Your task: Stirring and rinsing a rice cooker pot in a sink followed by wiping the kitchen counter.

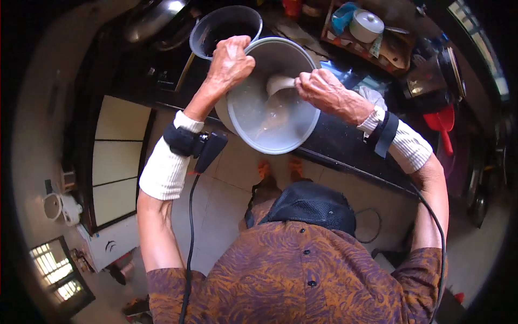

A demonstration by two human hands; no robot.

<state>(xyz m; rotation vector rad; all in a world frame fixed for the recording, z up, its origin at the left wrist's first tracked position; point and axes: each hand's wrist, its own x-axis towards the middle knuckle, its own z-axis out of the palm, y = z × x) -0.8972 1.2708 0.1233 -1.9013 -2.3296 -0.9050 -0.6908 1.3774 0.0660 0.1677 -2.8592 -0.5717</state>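
A translucent plastic bucket (238,115) is at the counter's front edge, its wide mouth facing up toward me. My left hand (232,58) grips its rim at the upper left. Inside the mouth, my right hand (323,91) holds a white scoop or cup (279,84) by its handle; blur hides the exact shape. Something pale and glossy (275,117) shows in the bucket, but I cannot tell what it is. Just behind my left hand stands a round grey plastic basin (198,38) with a dark inside.
The black counter (340,139) runs across in front of me. At the back right, a wooden tray (364,52) carries a white lidded pot (366,25). A red plastic scoop (443,125) is at far right. A metal wok (151,20) sits back left. Cables hang from both forearms.
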